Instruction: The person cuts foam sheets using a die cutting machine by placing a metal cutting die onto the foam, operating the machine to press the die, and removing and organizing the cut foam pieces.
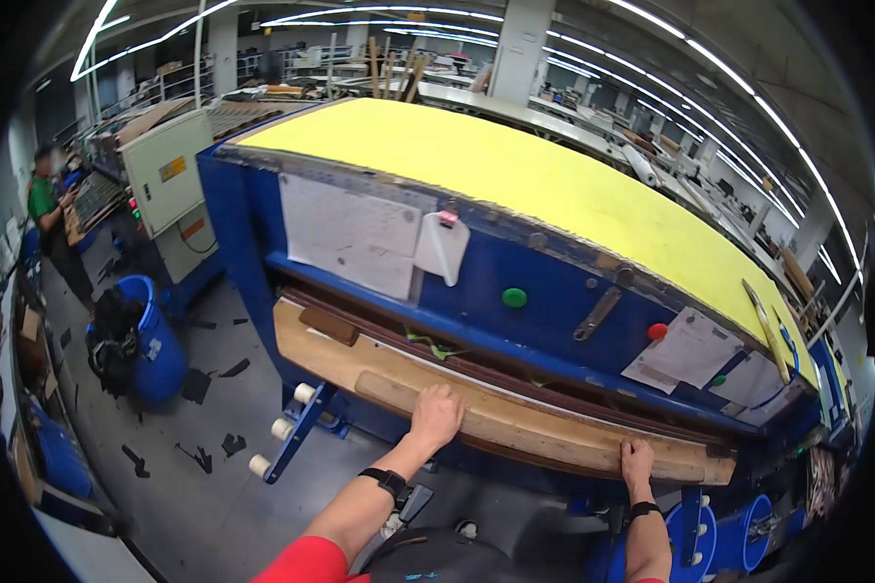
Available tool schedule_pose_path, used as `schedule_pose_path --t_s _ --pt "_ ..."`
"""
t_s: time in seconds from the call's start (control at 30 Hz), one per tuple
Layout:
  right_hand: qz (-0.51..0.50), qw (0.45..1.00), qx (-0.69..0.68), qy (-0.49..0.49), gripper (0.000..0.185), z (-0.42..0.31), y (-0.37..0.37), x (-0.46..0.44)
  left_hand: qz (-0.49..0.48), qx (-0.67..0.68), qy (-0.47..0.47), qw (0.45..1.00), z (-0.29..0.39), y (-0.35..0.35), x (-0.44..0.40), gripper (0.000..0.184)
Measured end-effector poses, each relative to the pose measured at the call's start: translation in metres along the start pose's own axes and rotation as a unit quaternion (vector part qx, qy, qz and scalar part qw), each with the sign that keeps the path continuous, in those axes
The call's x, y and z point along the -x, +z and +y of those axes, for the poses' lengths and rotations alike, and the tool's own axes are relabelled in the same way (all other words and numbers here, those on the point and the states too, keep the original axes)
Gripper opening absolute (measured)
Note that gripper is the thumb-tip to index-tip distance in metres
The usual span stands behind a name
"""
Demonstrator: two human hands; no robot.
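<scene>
A long wooden board point(311, 347) lies in the front slot of a big blue machine point(496, 262). Along the board's front runs a rounded wooden bar point(389, 392). My left hand point(437, 416) is closed over this bar left of its middle, knuckles up. Near the bar's right end my right hand point(638, 461) grips it with fingers curled over the edge. A small brown block point(329, 326) rests on the board's left part. Behind the board, a green strip point(433, 347) shows in the slot.
A yellow sheet point(515, 175) covers the machine top. White rollers point(282, 428) stick out at the lower left. A blue bin point(156, 350) holds black scraps, with more scraps on the floor. Another person point(47, 209) stands at the far left. Blue bins point(757, 532) stand lower right.
</scene>
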State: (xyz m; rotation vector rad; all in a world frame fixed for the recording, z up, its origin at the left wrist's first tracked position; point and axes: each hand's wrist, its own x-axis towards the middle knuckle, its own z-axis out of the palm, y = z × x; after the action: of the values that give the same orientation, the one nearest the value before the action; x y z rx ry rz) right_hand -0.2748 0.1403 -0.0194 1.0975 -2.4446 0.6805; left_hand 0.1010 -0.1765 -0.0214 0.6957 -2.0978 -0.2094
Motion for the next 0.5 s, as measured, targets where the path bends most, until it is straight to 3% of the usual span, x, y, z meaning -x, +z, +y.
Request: schedule_pose_path --t_s 0.23,0.33,0.37,0.4,0.43,0.5 --pt "0.002 1.000 0.026 -0.015 0.029 0.020 0.021 0.037 -0.048 -0.015 0.005 0.999 -0.002 -0.005 0.031 0.019" --pt "0.008 0.999 -0.053 0.010 0.029 0.038 0.040 0.056 -0.083 -0.027 0.008 0.996 -0.009 0.001 0.051 0.019" --pt "-0.018 0.999 -0.023 0.028 0.028 0.057 0.045 0.059 -0.042 -0.027 0.013 0.999 -0.009 -0.001 0.058 0.018" --pt "0.018 0.999 -0.024 0.026 0.025 0.067 0.053 0.065 -0.006 -0.026 0.023 0.999 -0.005 -0.005 0.066 0.017" --pt "-0.045 0.995 0.064 0.060 0.043 -0.011 -0.017 0.082 -0.008 -0.043 0.002 0.999 -0.001 -0.012 0.071 0.017" --pt "-0.057 0.995 0.059 0.056 0.047 -0.034 -0.038 0.098 -0.025 -0.019 0.014 0.999 0.008 -0.030 0.083 0.018"
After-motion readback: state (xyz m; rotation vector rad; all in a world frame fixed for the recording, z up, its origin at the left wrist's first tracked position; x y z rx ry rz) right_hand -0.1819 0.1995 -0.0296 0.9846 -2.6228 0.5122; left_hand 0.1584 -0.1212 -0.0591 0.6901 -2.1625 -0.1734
